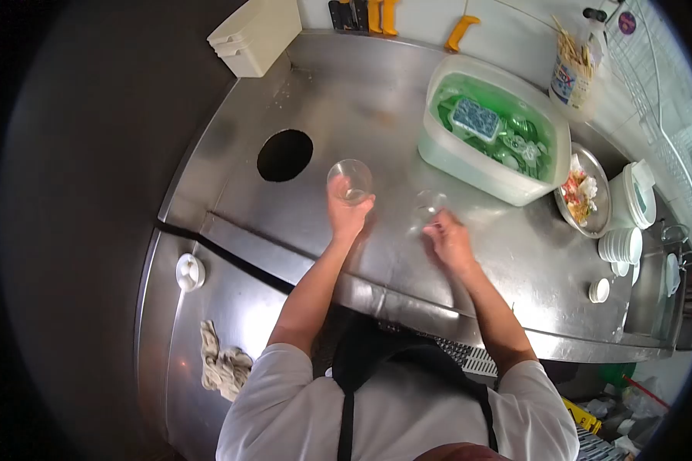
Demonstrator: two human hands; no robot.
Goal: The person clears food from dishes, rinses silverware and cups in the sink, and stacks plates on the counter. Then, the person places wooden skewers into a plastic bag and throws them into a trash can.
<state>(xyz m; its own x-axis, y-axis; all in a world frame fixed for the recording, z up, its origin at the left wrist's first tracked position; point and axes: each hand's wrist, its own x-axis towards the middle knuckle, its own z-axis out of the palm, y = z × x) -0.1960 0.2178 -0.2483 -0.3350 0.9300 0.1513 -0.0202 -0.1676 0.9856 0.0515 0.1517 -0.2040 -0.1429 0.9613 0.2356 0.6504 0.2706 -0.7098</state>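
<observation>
Two at once: gripping a clear glass [351,174] in the left hand [347,220], between thumb and curled fingers, above the steel counter [361,107] and near its dark round hole [285,155]. Pinching a second glass [430,203], blurred, by its near side in the right hand [450,240]; cannot tell whether touching the counter. Beyond the right hand: a pale tub [477,178] of green liquid [469,87] with a blue sponge [477,119] inside

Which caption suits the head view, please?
Left grip holding a clear cup, right grip at another, over a steel counter near a tub of green liquid.
</observation>
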